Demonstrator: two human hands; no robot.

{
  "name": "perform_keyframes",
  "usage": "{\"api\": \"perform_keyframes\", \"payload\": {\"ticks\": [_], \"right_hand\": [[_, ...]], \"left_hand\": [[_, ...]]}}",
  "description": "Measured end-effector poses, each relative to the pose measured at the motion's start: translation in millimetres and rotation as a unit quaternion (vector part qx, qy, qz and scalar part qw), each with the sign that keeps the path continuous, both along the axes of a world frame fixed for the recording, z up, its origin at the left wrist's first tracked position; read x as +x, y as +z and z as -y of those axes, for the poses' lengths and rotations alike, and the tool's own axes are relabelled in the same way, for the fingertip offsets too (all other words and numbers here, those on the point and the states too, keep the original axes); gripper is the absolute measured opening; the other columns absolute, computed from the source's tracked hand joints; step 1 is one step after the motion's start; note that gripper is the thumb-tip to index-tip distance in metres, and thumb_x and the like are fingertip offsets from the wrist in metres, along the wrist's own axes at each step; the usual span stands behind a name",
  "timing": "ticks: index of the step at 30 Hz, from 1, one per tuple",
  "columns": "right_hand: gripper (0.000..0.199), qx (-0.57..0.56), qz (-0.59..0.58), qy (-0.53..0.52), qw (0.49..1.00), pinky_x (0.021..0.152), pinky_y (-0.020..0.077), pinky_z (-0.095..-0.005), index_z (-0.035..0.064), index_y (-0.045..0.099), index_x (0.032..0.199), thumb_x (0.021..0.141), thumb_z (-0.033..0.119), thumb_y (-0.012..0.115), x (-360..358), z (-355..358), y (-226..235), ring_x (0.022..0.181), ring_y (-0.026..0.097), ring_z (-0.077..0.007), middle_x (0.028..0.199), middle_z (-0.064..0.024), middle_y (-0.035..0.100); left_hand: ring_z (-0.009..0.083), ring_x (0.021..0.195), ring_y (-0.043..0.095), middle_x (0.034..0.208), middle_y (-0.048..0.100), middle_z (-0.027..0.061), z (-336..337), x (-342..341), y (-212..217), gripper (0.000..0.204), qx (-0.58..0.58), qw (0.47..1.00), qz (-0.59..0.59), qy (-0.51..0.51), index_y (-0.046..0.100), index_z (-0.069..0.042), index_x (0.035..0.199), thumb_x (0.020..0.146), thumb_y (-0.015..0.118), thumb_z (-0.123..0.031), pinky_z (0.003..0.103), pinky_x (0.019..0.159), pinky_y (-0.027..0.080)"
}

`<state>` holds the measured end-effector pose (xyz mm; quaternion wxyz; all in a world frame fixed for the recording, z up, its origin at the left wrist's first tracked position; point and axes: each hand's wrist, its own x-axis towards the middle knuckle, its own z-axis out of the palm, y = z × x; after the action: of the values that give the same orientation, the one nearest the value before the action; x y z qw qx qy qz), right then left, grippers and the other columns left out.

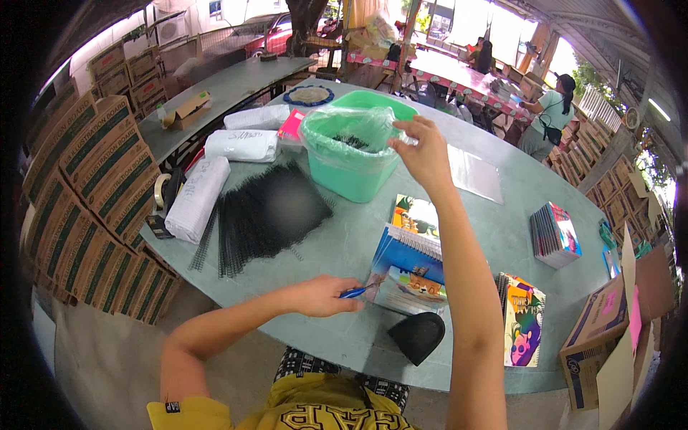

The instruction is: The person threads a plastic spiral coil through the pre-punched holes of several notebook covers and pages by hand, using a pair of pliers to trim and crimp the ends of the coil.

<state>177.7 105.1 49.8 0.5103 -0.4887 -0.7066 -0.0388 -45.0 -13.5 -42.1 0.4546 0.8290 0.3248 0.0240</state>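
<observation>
My left hand [322, 296] is closed around the blue handle of a small cutter or pair of pliers [354, 292]. Its metal tip reaches the lower corner of a stack of spiral notebooks [410, 256] with colourful covers. My right hand [424, 149] is raised at the right rim of a green plastic bin [351, 174]. Its thumb and fingers are bent but apart, close to the bin's clear plastic liner [373, 118], with nothing visible between them. Small dark pieces [351, 141] lie inside the liner. Left of the bin spreads a pile of black spiral binding coils [269, 215].
A black rounded block [417, 337] stands near the table edge. More notebooks [522, 319] lie at right, with a small stack [555, 234] behind. White wrapped rolls [199, 199] lie left, stacked cartons [107, 193] beyond. An open carton [595, 337] is at right; another person [552, 115] stands behind the table.
</observation>
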Motion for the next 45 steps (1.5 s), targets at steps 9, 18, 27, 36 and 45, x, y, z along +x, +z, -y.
{"api": "perform_keyframes", "payload": {"ticks": [9, 18, 27, 36, 45], "right_hand": [[0.026, -0.091, 0.226, -0.067, 0.968, 0.066, 0.0463, -0.036, 0.0078, 0.066, 0.088, 0.068, 0.021, 0.075, 68.5, 163.0, -53.9, 0.077, 0.056, -0.0245, 0.082, -0.0084, 0.06], [0.015, -0.07, 0.1, -0.147, 0.982, 0.066, 0.0459, -0.034, 0.0071, 0.061, 0.09, 0.076, 0.006, 0.065, 110.6, 183.7, -31.2, 0.075, 0.059, -0.0251, 0.083, -0.0091, 0.058], [0.041, -0.088, 0.128, -0.396, 0.905, 0.065, 0.0478, -0.0359, 0.0064, 0.06, 0.114, 0.073, 0.005, 0.063, 194.1, 270.6, -28.6, 0.071, 0.058, -0.0299, 0.081, -0.0146, 0.055], [0.04, -0.262, -0.117, -0.13, 0.949, 0.09, 0.0412, -0.0341, 0.0011, 0.057, 0.115, 0.089, 0.032, 0.055, 160.8, 212.1, -136.6, 0.103, 0.055, -0.0256, 0.107, -0.0137, 0.059], [0.027, -0.081, -0.413, -0.111, 0.9, 0.069, 0.0376, -0.025, 0.0011, 0.054, 0.082, 0.094, 0.022, 0.043, 96.0, 145.3, -141.2, 0.072, 0.046, -0.0101, 0.075, -0.0022, 0.05]], "left_hand": [[0.0343, 0.093, 0.055, 0.097, 0.059, 0.0167, 4.2, -69.4, -89.7, 0.04, 0.118, 0.961, -0.029, 0.247, 0.057, -0.002, 0.107, 0.081, 0.062, -0.032, 0.041, 0.081, 0.044], [0.0327, 0.09, 0.049, 0.093, 0.054, 0.013, -19.5, -10.6, -133.7, 0.039, 0.453, 0.874, 0.054, 0.165, 0.055, -0.004, 0.103, 0.069, 0.068, -0.02, 0.043, 0.078, 0.037], [0.033, 0.095, 0.047, 0.099, 0.052, 0.0145, -9.0, -10.5, -127.8, 0.044, 0.452, 0.87, 0.048, 0.189, 0.055, -0.002, 0.106, 0.07, 0.069, -0.024, 0.045, 0.083, 0.035], [0.0346, 0.101, 0.049, 0.105, 0.054, 0.0162, 3.4, -13.9, -124.0, 0.041, 0.427, 0.879, 0.056, 0.205, 0.058, -0.004, 0.103, 0.073, 0.069, -0.03, 0.046, 0.087, 0.039], [0.0349, 0.083, 0.057, 0.081, 0.062, 0.0152, -82.0, -118.3, -75.9, 0.018, 0.488, 0.756, 0.094, 0.426, 0.063, -0.003, 0.091, 0.077, 0.061, -0.013, 0.044, 0.075, 0.045]]}}
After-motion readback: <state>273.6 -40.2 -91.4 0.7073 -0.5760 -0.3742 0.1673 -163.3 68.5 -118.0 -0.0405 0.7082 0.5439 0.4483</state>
